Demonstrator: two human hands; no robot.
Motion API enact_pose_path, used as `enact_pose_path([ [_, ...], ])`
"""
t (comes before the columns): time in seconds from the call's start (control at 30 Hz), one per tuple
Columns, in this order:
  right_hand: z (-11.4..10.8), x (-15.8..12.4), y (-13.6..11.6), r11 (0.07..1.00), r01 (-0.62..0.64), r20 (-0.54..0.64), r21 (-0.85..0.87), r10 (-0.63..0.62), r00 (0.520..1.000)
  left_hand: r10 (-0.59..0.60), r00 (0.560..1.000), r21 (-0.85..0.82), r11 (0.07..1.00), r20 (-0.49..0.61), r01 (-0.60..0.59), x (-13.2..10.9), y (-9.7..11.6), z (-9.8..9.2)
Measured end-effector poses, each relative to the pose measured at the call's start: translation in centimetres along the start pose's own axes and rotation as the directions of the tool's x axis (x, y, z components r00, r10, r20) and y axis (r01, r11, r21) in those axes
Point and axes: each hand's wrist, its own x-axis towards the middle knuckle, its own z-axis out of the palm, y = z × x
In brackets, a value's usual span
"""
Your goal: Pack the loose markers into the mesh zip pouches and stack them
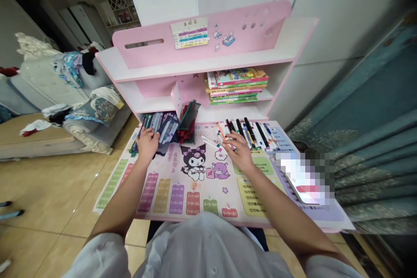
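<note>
- The row of markers (250, 132) lies right of centre on the desk mat (182, 191), with its long axes running up-frame and leaning left.
- My right hand (239, 151) is the nearer one, at the row's lower-left end with fingers spread over the closest markers. I cannot tell if it grips one.
- A loose marker (210, 141) lies crosswise just left of that hand.
- My left hand (147, 142), well apart at centre-left, rests curled on a marker pile (166, 128). Its hold is unclear.

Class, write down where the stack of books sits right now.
In the head view, the stack of books lies on the lower shelf, right of centre, above the row of markers.
</note>
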Motion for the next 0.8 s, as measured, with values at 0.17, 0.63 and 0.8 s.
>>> enact_pose_path([
  [0.17, -0.1, 0.0, 0.2, 1.000, -0.021, 0.017, -0.013, 0.021, 1.000, -0.032, 0.999, 0.081, 0.996, -0.031, 0.035, 1.8, 0.9, 1.7],
  [0.63, 0.1, -0.2, 0.4, 1.000, -0.022, 0.058, 0.002, 0.022, 0.998, 0.084, 0.991, 0.268, 0.962, -0.102, -0.054, 5.0, 2.4, 6.0],
  [0.8, 0.1, -0.3, 0.4, 1.000, -0.026, 0.058, 0.001, 0.026, 0.998, 0.093, 0.994, 0.307, 0.949, -0.056, -0.072, 5.0, 2.8, 6.1],
])
